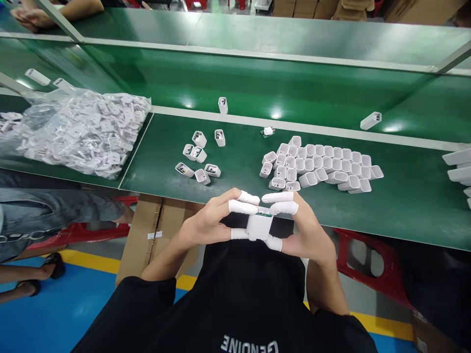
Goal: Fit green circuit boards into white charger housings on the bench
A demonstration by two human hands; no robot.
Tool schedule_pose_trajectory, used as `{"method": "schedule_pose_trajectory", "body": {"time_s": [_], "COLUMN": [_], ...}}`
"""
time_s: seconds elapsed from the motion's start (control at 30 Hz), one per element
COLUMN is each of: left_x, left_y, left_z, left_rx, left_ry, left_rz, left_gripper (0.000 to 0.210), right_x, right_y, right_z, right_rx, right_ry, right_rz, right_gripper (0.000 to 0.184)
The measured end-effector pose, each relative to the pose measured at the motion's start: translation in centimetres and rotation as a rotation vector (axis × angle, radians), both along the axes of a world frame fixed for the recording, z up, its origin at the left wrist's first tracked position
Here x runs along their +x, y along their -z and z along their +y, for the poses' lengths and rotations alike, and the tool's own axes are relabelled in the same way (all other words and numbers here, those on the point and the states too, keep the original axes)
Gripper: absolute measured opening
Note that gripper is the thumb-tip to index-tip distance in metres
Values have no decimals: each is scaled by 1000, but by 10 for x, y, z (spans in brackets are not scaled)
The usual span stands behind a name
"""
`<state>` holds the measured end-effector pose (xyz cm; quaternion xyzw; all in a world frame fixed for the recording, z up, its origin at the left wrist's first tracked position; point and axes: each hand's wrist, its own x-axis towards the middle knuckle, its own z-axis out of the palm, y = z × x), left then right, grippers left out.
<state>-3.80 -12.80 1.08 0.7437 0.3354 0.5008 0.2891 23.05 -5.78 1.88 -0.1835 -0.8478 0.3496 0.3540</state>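
Observation:
Between both hands, just off the bench's near edge, is a white plastic charger housing (259, 226) with a green circuit board showing at its open top. My left hand (211, 218) grips its left side, white covers on the fingertips. On the other side my right hand (305, 228) closes on it too, thumb below and covered fingers at the top. Farther in on the bench, a group of housings with parts inside (199, 154) stands to the left. To the right is a block of open white housings (318, 164). A small circuit board with a white part (268, 131) lies between them, farther back.
A clear plastic bag of small white pieces (84, 132) lies at the left of the green bench (165, 132). Single housings (222, 105) (371, 120) rest along the back rail. Red stools (371, 264) and a cardboard box (142, 235) are below. Another person's hands (35, 17) rest across the bench.

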Motion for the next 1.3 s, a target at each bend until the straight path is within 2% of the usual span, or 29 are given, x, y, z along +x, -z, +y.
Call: {"method": "schedule_pose_trajectory", "body": {"time_s": [0.1, 0.2, 0.27, 0.37, 0.5, 0.67, 0.87, 1.03, 1.3], "left_x": [11, 25, 33, 43, 55, 73, 95, 103, 106], "left_y": [12, 22, 25, 23, 21, 26, 25, 21, 23], "left_z": [0, -1, -1, 0, 2, 0, -5, -6, -6], "left_rx": [-302, -622, -760, -865, -920, -941, -865, -854, -799], "left_ry": [-34, -90, -98, -122, -211, -348, -470, -484, -541], "left_rz": [-297, -619, -756, -872, -935, -1045, -1130, -1148, -1121], "left_gripper": [79, 80, 75, 69, 69, 74, 61, 61, 57], "right_x": [1, -1, -3, -7, -12, -18, -27, -32, -36], "right_y": [3, 13, 21, 32, 43, 50, 48, 41, 40], "right_z": [5, 10, 13, 14, 14, 16, 23, 25, 29], "right_rx": [-145, -240, -316, -450, -597, -701, -725, -705, -797], "right_ry": [-18, 0, -1, 39, 91, 131, 131, 116, 61], "right_rz": [-11, 16, 40, 113, 194, 216, 212, 214, 249], "right_gripper": [62, 67, 61, 49, 42, 40, 40, 45, 39]}}
